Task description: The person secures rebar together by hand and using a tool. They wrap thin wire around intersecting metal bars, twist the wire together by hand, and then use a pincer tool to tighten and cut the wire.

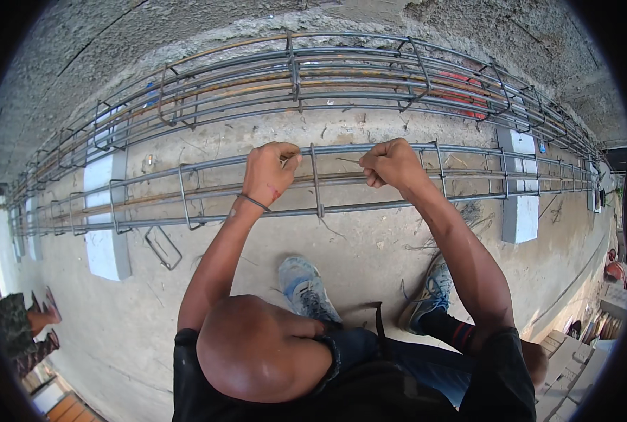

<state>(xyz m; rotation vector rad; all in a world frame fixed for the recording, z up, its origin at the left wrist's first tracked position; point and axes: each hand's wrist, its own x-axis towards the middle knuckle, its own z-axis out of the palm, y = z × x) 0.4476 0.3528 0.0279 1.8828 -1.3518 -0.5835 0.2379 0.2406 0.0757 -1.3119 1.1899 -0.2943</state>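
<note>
A long rebar cage (355, 208) lies across in front of me, its long bars ringed by square stirrups (316, 184). My left hand (265, 174) is closed at the cage's far bar, just left of the middle stirrup. Whatever its curled fingers pinch is hidden. To the right of that stirrup, my right hand (392, 169) is closed in a pinch over the cage. A short thin tie wire (348, 160) sticks out leftward from its fingertips. A dark band circles my left wrist.
Beyond lies a second, larger rebar cage (296, 77) along a rough concrete wall. Pale blocks (107, 254) (521, 224) sit under the cages. A loose stirrup (163, 247) and wire scraps lie on the concrete floor. Another person's legs (37, 320) show at far left.
</note>
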